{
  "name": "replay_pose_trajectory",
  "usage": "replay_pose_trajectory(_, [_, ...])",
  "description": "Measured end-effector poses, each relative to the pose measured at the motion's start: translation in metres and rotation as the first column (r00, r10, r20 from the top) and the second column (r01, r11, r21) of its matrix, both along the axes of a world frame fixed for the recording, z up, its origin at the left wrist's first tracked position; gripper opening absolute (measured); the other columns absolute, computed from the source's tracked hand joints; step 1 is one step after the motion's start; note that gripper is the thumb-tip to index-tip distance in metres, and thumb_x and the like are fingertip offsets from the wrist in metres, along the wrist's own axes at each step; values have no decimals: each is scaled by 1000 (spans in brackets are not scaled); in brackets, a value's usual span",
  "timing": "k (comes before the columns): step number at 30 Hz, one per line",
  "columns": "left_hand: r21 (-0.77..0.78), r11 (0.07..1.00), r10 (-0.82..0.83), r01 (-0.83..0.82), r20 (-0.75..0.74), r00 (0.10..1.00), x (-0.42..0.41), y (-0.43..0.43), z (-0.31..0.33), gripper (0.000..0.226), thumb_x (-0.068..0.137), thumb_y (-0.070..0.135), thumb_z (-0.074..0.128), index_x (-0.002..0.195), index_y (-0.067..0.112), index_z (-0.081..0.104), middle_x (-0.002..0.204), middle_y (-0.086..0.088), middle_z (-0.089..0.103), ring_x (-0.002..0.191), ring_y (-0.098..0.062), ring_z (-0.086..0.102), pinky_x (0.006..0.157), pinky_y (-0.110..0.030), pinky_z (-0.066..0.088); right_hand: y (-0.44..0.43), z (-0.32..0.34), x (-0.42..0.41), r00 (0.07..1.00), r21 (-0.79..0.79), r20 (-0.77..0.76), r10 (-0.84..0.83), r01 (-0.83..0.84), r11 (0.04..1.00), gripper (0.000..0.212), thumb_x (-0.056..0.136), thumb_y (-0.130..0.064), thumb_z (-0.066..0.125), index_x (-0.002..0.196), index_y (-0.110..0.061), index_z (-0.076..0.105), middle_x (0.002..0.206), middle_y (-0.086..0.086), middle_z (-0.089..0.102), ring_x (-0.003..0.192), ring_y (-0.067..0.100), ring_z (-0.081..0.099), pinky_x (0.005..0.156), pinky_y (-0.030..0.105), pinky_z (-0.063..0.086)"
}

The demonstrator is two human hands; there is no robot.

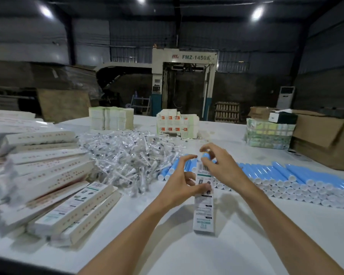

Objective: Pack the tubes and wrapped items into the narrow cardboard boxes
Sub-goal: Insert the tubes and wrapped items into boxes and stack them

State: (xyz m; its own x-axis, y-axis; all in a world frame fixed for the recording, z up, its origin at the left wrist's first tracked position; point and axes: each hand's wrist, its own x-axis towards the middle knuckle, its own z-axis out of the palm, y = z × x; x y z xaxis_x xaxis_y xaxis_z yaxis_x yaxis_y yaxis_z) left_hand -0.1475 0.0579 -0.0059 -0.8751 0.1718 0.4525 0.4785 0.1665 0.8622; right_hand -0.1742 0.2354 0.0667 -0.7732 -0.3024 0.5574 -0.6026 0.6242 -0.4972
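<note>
Both hands are busy with one narrow cardboard box (204, 205), which stands up on its end on the white table (187, 253), right in front of the person. The left hand (184, 181) grips the box near its upper half, thumb on the front. The right hand (220, 165) curls its fingers round the top of a blue tube (205, 156) that pokes out of the open top of the box. So this tube looks only partly in, and I think it needs a push down before the flap can be shut. I cannot tell if a wrapped item is inside this box. On the left lies a big messy pile of long white boxes (58, 175); they look shut, so quite a lot seems packed. But much is left. A large heap of small wrapped items (127, 155) sits in the middle of the table, and many more blue tubes (286, 175) lie in rows on the right, just behind the hands. Stacks of flat boxes (110, 121) wait at the far side. My guess is the job is somewhere in the middle, not near its end.
</note>
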Motion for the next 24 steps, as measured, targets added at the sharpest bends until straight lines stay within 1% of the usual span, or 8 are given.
replay_pose_trajectory(3, [-3, 1000, 27, -27, -23, 999, 2, -6, 4, 79, 89, 37, 88, 145, 57, 36, 100, -11, 78, 74, -9, 70, 75, -24, 58, 0, -13, -1, 996, -88, 5, 90, -89, 992, 30, 107, -29, 55, 136, -35, 59, 119, -15, 52, 123, 11, 50, 104, 39, 46])
replay_pose_trajectory(8, [91, 985, 151, -145, -59, 987, 4, -27, 16, 77, 95, 29, 82, 150, 59, 37, 103, -4, 80, 76, -4, 73, 70, -14, 55, -12, -22, -3, 974, -194, -62, 219, -227, 954, 30, 109, -31, 55, 137, -35, 64, 135, -22, 54, 135, 4, 48, 113, 32, 41])
replay_pose_trajectory(11, [103, 956, 284, -274, -90, 955, 6, -38, 20, 76, 97, 25, 79, 149, 58, 36, 107, 3, 78, 84, -4, 75, 66, -12, 56, -34, -26, -8, 983, -374, -143, 114, -160, 913, 32, 109, -22, 53, 138, -34, 62, 134, -20, 58, 129, -1, 52, 102, 15, 41])
replay_pose_trajectory(13, [174, 903, 410, -392, -87, 908, 5, -48, 26, 79, 100, 17, 75, 155, 53, 31, 110, 1, 75, 85, -3, 75, 66, -19, 62, -54, -27, -14, 994, -443, -105, -8, -40, 896, 28, 108, -11, 50, 126, -25, 67, 123, -8, 64, 112, 1, 60, 93, 22, 48])
replay_pose_trajectory(16, [283, 745, 652, -605, -114, 750, 5, -70, 34, 79, 104, 14, 69, 158, 50, 24, 97, 3, 71, 71, -3, 74, 52, -20, 59, -90, -45, -18, 995, -74, -64, 74, -78, 994, 24, 105, -5, 52, 120, -11, 70, 117, 4, 67, 107, 16, 61, 96, 36, 50])
replay_pose_trajectory(19, [322, 542, 836, -776, -112, 538, 7, -91, 38, 79, 103, 17, 71, 156, 47, 21, 93, 2, 69, 60, -11, 70, 50, -32, 59, -121, -77, -17, 960, 371, -190, 208, -126, 920, 38, 101, -5, 59, 137, -15, 58, 127, 5, 58, 112, 21, 56, 96, 34, 48])
replay_pose_trajectory(21, [317, 448, 892, -836, -96, 442, 8, -99, 36, 81, 101, 17, 73, 157, 46, 21, 97, -1, 69, 69, -22, 72, 57, -42, 61, -136, -88, -19, 928, 480, -261, 266, -114, 870, 53, 95, -3, 66, 143, -19, 50, 125, 7, 54, 105, 24, 54, 86, 37, 50])
replay_pose_trajectory(24, [343, 362, 931, -867, -94, 352, 10, -106, 35, 80, 102, 17, 73, 157, 44, 21, 106, -8, 72, 78, -27, 73, 61, -43, 61, -149, -92, -25, 909, 519, -283, 305, -123, 846, 61, 89, 0, 70, 142, -20, 47, 115, 10, 52, 97, 28, 52, 73, 38, 47])
